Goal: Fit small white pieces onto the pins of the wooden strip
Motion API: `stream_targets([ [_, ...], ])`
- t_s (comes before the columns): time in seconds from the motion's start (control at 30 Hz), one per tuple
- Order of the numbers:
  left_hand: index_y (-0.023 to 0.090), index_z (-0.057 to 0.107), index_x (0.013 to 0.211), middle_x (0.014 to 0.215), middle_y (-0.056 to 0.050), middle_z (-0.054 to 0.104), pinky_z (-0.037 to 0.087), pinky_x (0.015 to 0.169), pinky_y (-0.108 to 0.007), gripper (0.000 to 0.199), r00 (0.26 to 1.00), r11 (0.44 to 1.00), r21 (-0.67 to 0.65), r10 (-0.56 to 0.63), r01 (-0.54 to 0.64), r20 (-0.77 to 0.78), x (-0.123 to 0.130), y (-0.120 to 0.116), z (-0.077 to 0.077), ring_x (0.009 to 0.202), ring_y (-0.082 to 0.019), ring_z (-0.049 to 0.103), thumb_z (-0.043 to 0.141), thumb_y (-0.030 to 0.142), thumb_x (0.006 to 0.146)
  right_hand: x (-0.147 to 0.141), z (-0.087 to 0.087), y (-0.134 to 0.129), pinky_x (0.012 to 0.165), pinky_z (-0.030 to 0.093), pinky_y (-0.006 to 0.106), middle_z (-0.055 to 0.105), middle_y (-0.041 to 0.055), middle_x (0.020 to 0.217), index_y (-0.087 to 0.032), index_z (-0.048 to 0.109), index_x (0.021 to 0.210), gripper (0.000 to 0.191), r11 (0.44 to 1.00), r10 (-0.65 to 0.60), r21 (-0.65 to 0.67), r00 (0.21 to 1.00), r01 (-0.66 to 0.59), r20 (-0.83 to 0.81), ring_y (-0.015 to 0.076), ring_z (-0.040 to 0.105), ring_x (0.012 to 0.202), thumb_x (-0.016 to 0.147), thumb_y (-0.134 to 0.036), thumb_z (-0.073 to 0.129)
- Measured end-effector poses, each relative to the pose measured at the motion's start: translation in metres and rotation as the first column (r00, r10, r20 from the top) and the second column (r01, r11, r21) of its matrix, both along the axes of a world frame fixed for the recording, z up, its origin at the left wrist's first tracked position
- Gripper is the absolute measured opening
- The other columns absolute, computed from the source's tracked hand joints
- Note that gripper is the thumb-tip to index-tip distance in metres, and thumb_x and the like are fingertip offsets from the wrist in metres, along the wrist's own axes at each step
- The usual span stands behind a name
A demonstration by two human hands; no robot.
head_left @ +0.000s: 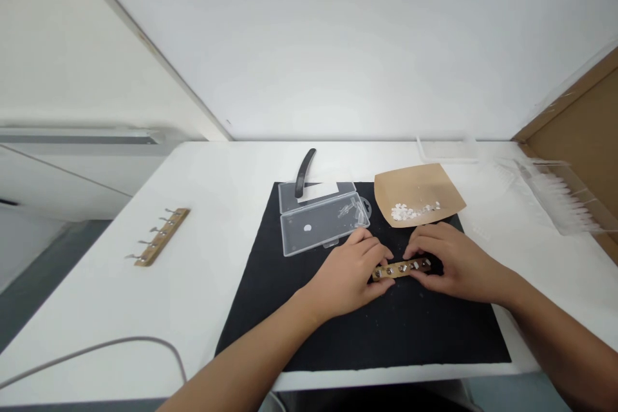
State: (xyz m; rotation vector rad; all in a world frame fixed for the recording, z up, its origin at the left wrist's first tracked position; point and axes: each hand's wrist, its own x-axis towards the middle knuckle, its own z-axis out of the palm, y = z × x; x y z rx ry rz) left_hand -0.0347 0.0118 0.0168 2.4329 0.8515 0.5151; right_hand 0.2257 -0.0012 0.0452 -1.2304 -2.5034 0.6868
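A small wooden strip (396,269) with several metal pieces along its top lies low over the black mat (386,335). My left hand (352,270) grips its left end between thumb and fingers. On the right end, my right hand (449,261) has its thumb and fingertips closed. Behind my left hand, a clear plastic case (313,228) stands open, with small clear pieces and one white piece inside. A brown paper tray (420,187) holding small white pieces (405,211) sits behind my right hand.
Another wooden strip (161,238) with metal prongs lies on the white table (203,219) at left. A black curved tool (303,174) rests on the case lid. Clear plastic trays (555,196) stand at right beside a cardboard box (584,135). A grey cable (120,340) crosses the front left.
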Motion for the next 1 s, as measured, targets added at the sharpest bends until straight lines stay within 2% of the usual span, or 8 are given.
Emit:
stream_targets([
  [0.13,0.019,0.064,0.111,0.102,-0.006,0.072,0.054,0.084,-0.038,0.026,1.0,1.0,-0.01,0.002,-0.002,-0.002,-0.0005,0.0006,-0.0011,0.105,-0.028,0.057,0.078,0.026,0.09,0.0062,0.0004,0.0027,0.079,0.044,0.034,0.069,0.0001,0.089,-0.024,0.067,0.094,0.01,0.999,0.007,-0.036,1.0,-0.006,0.029,0.0195,0.063,0.086,0.09,-0.024,0.076],
  [0.27,0.019,0.064,0.111,0.101,-0.006,0.072,0.055,0.085,-0.038,0.028,1.0,1.0,-0.016,0.006,-0.006,0.005,-0.0011,0.0007,-0.0017,0.105,-0.028,0.057,0.079,0.026,0.088,0.0079,-0.0023,0.0048,0.081,0.046,0.036,0.071,0.0019,0.091,-0.023,0.068,0.092,0.01,0.999,0.022,-0.047,1.0,-0.021,0.008,0.021,0.063,0.09,0.095,-0.029,0.076],
  [0.53,0.019,0.064,0.11,0.1,-0.006,0.072,0.055,0.085,-0.039,0.025,1.0,1.0,0.005,0.004,-0.004,0.017,-0.0011,0.0012,-0.0015,0.105,-0.027,0.058,0.078,0.026,0.089,0.0044,-0.0032,0.0047,0.084,0.048,0.038,0.072,0.0026,0.09,-0.023,0.069,0.09,0.006,1.0,0.024,0.006,0.999,-0.023,-0.044,0.0215,0.064,0.09,0.094,-0.02,0.073],
  [0.83,0.02,0.064,0.109,0.099,-0.005,0.072,0.054,0.083,-0.037,0.027,1.0,1.0,0.003,0.029,-0.029,0.013,-0.0019,0.0009,-0.0039,0.1,-0.026,0.06,0.08,0.025,0.087,-0.0008,-0.0056,0.0007,0.091,0.054,0.042,0.074,0.0041,0.101,-0.024,0.066,0.089,0.01,0.999,-0.045,0.018,0.985,0.049,-0.168,0.0235,0.065,0.104,0.095,-0.017,0.07],
  [0.9,0.02,0.065,0.108,0.099,-0.006,0.071,0.054,0.084,-0.037,0.028,1.0,0.999,0.026,0.02,-0.02,0.006,-0.0021,0.001,-0.0032,0.101,-0.026,0.06,0.081,0.029,0.087,-0.0002,-0.0052,0.0003,0.093,0.056,0.043,0.075,0.0048,0.105,-0.024,0.068,0.093,0.009,0.997,-0.05,0.048,0.978,0.061,-0.2,0.0238,0.067,0.107,0.095,-0.016,0.07],
  [1.0,0.019,0.066,0.111,0.102,-0.009,0.07,0.055,0.088,-0.04,0.04,0.998,0.997,0.082,0.002,-0.007,0.057,-0.0022,0.0014,-0.0009,0.102,-0.027,0.06,0.081,0.047,0.088,0.0004,-0.0041,-0.0017,0.093,0.058,0.043,0.076,0.0056,0.107,-0.025,0.07,0.1,0.009,0.994,-0.067,0.07,0.967,0.087,-0.244,0.0235,0.069,0.106,0.097,-0.018,0.068],
])
